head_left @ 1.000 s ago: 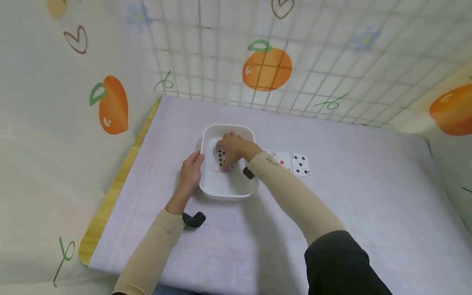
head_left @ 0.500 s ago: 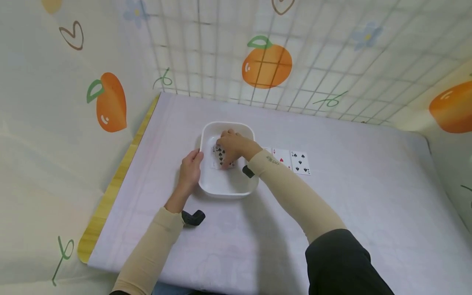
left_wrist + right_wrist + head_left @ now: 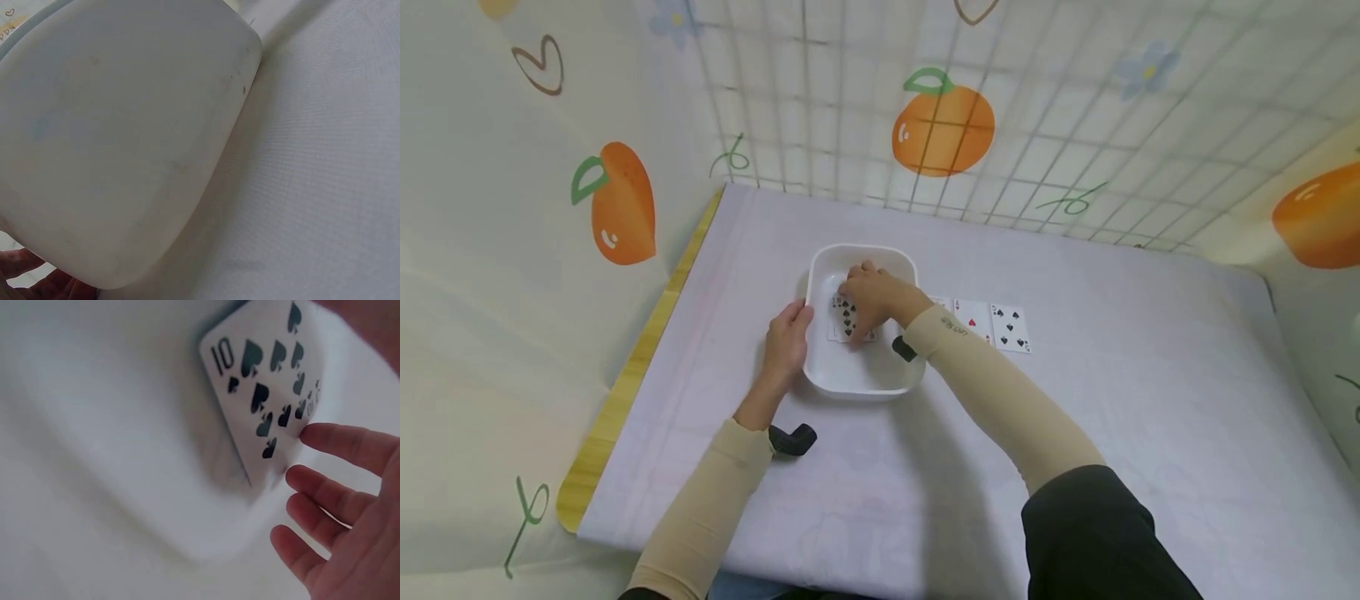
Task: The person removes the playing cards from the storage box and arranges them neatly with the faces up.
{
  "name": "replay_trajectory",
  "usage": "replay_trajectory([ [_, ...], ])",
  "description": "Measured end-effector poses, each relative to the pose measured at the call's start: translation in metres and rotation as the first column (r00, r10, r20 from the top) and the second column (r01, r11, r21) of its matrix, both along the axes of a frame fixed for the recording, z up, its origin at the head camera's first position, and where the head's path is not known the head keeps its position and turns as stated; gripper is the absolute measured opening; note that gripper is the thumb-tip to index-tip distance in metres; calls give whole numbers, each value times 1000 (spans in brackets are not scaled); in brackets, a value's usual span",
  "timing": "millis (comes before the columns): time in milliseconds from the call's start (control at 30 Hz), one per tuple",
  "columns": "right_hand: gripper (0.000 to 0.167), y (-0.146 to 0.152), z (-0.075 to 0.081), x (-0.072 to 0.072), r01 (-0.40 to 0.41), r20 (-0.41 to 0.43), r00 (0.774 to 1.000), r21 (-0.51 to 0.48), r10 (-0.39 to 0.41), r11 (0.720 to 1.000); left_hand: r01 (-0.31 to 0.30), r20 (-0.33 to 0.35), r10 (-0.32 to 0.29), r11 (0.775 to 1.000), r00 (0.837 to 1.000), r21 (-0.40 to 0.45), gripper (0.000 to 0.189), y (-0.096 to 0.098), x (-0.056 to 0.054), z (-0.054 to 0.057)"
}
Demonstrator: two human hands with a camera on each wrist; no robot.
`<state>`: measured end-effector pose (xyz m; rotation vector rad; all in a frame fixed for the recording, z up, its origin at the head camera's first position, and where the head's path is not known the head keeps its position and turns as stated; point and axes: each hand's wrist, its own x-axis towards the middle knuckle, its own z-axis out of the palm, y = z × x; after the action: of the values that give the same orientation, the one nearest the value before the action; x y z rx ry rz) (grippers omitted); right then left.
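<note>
Beige sleeves lead in from the near edge to two bare hands. The left hand grips the left rim of a white basin on a pale tablecloth. Inside, the right hand pinches a face-up ten of spades between thumb and forefinger, other fingers spread; another card peeks from beneath. Outside, to the right, a heart card and a five of spades lie side by side. Beyond hangs an orange-printed curtain.
</note>
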<state>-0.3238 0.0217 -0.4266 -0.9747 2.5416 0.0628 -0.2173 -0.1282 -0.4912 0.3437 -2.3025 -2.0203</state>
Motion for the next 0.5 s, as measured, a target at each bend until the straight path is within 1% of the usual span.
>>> replay_trajectory([
  [267, 90, 1, -2, -1, -12, -6, 1000, -7, 12, 1000, 9, 8, -9, 1000, 1000, -2, 49, 0, 0, 0],
  [500, 91, 1, -1, 0, -3, -7, 1000, 6, 3, 1000, 9, 11, -9, 1000, 1000, -2, 49, 1, 1, 2],
])
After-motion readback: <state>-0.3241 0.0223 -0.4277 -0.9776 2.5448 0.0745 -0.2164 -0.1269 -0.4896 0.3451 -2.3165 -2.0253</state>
